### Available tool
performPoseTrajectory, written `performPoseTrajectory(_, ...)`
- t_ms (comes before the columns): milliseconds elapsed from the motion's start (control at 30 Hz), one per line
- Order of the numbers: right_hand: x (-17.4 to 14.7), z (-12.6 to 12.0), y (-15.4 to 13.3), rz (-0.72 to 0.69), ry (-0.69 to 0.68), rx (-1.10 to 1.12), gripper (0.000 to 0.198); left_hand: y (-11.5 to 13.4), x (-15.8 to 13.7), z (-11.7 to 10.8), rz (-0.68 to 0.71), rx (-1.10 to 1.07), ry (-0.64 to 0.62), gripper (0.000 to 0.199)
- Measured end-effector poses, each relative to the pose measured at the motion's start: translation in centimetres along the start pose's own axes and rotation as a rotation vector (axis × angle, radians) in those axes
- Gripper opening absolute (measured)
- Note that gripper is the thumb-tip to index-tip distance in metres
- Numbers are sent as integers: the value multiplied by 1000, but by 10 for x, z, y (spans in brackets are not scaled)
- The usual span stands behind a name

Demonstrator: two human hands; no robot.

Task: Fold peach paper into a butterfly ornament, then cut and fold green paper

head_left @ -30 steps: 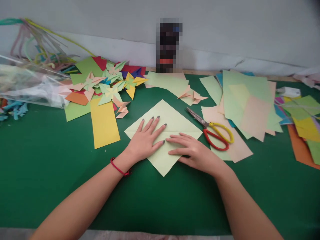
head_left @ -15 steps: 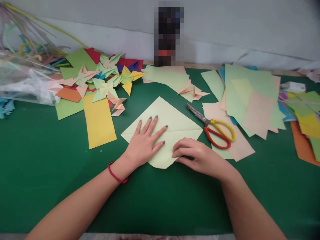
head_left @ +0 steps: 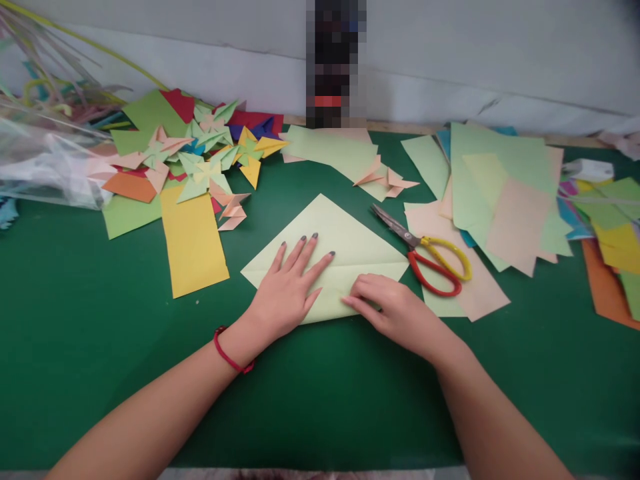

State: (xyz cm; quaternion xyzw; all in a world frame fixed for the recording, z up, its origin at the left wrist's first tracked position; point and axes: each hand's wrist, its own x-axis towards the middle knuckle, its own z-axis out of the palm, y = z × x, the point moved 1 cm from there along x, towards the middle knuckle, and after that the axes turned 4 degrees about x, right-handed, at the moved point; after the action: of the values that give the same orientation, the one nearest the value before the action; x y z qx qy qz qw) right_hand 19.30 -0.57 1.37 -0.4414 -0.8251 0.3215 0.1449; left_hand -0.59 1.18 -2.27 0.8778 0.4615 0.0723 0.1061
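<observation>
A pale green sheet of paper (head_left: 330, 223) lies on the table in front of me, turned like a diamond. A crease runs across it, and its near corner is folded up so the near edge is almost straight. My left hand (head_left: 287, 287) rests flat on the sheet's left part, fingers spread. Curled at the near right edge, my right hand (head_left: 387, 300) has its thumb and fingers on the folded part of the sheet. Scissors (head_left: 420, 250) with one yellow and one red handle lie just beyond my right hand, blades pointing up and left.
Folded paper stars (head_left: 205, 167) and coloured sheets are heaped at the back left, beside a clear plastic bag (head_left: 45, 167). A yellow sheet (head_left: 194, 247) lies before them. Loose pastel sheets (head_left: 500, 193) spread at the right. A folded peach and green piece (head_left: 385, 181) lies behind my sheet.
The sheet's near corner, which curved loosely toward me, is now pressed down into a flatter fold. My right hand has its thumb on top of the paper. The left hand stays in place.
</observation>
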Motion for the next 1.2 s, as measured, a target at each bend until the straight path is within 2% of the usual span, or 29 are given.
performPoseTrajectory(233,3,9,6,36,53,-114,27,-1,1,-8,-71,-169,5,44)
performPoseTrajectory(533,5,14,7,80,139,-116,28,-4,2,-13,-118,-305,24,43)
performPoseTrajectory(833,4,23,6,208,319,-152,26,-4,3,-13,-75,-203,-26,50)
performPoseTrajectory(1200,4,25,8,228,305,-117,26,-5,2,-10,-21,-113,-50,62)
